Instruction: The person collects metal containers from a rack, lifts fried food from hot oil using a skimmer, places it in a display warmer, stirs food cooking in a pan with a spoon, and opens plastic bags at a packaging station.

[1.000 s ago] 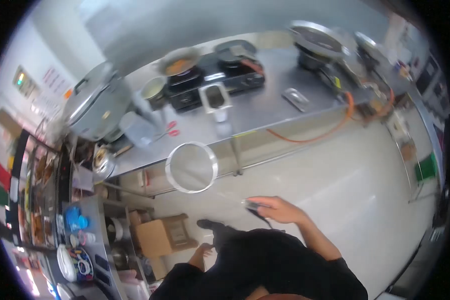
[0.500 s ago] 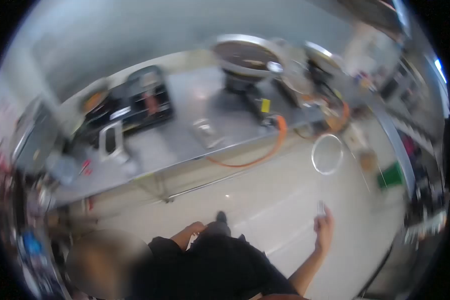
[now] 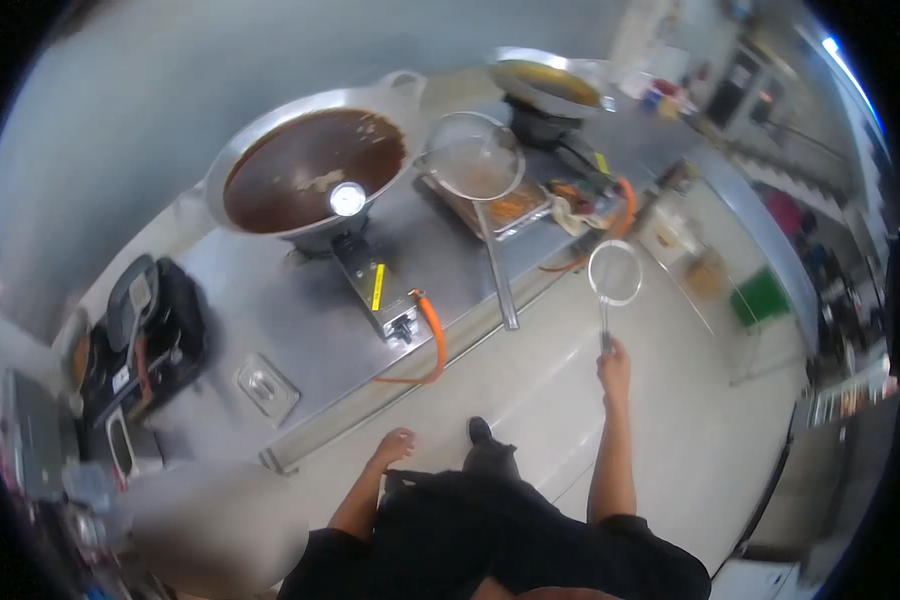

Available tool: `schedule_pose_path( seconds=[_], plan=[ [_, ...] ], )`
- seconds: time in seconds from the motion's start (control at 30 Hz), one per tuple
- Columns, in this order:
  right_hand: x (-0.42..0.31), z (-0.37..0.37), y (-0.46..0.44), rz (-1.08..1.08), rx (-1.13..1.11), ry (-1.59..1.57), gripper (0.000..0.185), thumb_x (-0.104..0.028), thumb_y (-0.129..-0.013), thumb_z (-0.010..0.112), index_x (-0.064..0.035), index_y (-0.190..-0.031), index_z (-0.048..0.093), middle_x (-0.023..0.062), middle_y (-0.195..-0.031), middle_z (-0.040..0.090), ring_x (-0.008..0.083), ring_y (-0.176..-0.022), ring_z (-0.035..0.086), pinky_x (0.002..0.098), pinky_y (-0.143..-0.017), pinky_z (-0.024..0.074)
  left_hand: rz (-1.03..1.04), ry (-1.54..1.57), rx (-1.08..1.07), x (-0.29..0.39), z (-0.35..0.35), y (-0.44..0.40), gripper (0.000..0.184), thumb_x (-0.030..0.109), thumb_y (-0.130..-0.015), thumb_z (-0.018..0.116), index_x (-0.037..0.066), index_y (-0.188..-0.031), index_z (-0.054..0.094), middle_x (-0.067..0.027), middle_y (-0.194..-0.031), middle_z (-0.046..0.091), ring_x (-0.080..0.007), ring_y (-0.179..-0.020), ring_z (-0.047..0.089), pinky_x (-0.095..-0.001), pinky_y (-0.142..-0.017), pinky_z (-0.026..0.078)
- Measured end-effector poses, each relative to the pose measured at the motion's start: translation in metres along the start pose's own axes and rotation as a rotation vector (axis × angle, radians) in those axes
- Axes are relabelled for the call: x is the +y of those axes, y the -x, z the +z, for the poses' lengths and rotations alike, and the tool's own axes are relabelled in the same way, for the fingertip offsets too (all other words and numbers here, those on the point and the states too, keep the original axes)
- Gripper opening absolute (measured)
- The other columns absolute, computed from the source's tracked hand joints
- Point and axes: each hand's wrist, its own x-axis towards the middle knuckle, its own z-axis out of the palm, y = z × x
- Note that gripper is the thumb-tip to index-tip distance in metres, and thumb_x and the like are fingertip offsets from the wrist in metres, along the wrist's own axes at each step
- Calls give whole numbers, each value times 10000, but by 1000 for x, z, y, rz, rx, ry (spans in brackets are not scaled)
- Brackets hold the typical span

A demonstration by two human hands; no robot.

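Observation:
My right hand (image 3: 615,372) is closed around the handle of a round mesh skimmer (image 3: 615,273), held up in front of me over the floor. My left hand (image 3: 398,447) hangs free near my waist, its fingers loosely curled and apart, with nothing visible in it. A large wok (image 3: 232,160) of dark brown liquid stands on a burner, with a round dial thermometer (image 3: 347,198) at its near rim. To its right a larger mesh strainer (image 3: 475,155) rests over a metal tray (image 3: 530,212), its long handle reaching past the counter edge.
The steel counter (image 3: 300,310) runs along the wall. On it are a gas burner (image 3: 370,285) with an orange hose (image 3: 436,340), a metal lid (image 3: 267,388), black pans (image 3: 130,310) and a second wok (image 3: 545,85). A green bin (image 3: 758,297) stands on the right.
The view has shifted along the counter toward the woks. My right hand has raised the skimmer forward, and my left hand has come out from my side.

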Motion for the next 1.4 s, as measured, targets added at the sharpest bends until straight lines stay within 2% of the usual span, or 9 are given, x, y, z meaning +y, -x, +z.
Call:
schedule_pose_path(
  seconds=[0.07,0.13,0.33,0.4,0.47,0.67,1.03,1.23,1.4],
  plan=[
    [-11,33,-88,-186,-80,32,439,-56,-839,459,-27,-1275,499,5,-610,490,78,-483,438,237,-431,344,-40,-56,387,-54,11,-20,306,340,-883,585,76,-1037,601,-97,-839,648,-178,-698,628,-317,-597,505],
    [-39,69,-150,-255,-152,-23,438,-49,-843,459,-28,-1280,492,10,-624,504,83,-478,440,243,-426,352,365,-1161,453,-140,14,-44,278,303,-866,598,44,-960,635,-102,-810,649,-189,-699,640,-339,-606,516],
    [-101,171,-279,-270,-464,144,465,-31,-837,478,-5,-1301,456,105,-809,608,174,-649,581,299,-605,482,-365,249,637,-59,70,62,347,306,-845,617,28,-1054,628,-120,-796,679,-203,-690,649,-327,-587,543],
    [-42,208,-318,-795,-150,512,485,-23,-812,511,10,-1293,460,210,-1072,607,312,-957,606,366,-860,471,-247,143,709,-69,94,81,382,383,-801,652,43,-976,652,-154,-840,683,-226,-803,661,-354,-696,537],
    [-49,221,-303,-725,-187,565,483,-29,-789,575,13,-1264,495,243,-1245,524,359,-1165,497,410,-966,397,-294,244,781,-68,113,90,417,434,-776,667,48,-936,666,-176,-872,683,-247,-870,665,-373,-763,530],
    [-160,236,-168,-892,-166,175,373,-25,-857,548,1,-1228,522,175,-1155,553,295,-1004,539,360,-873,428,-535,305,1022,-91,160,122,428,438,-789,615,41,-928,694,-205,-961,668,-346,-952,633,-416,-866,489],
    [-272,349,157,-1060,-253,-605,221,-31,-912,538,12,-1129,557,81,-1028,545,151,-864,500,279,-788,416,-523,176,695,-234,38,168,543,508,-849,520,1,-969,673,-198,-1011,655,-356,-907,637,-442,-821,488],
    [-247,447,383,-1009,-782,-658,243,-26,-903,525,-8,-1143,558,48,-931,523,129,-796,480,263,-731,408,-453,895,740,-309,-51,309,595,550,-831,575,101,-1217,516,-151,-910,653,-273,-746,653,-446,-678,540],
    [-235,529,528,-926,-1426,-210,218,-71,-896,541,-27,-1107,573,3,-759,507,80,-672,445,232,-619,388,-492,848,1021,-380,-88,380,439,436,-861,577,60,-1087,587,-118,-844,655,-204,-658,641,-348,-528,511]
  ],
)
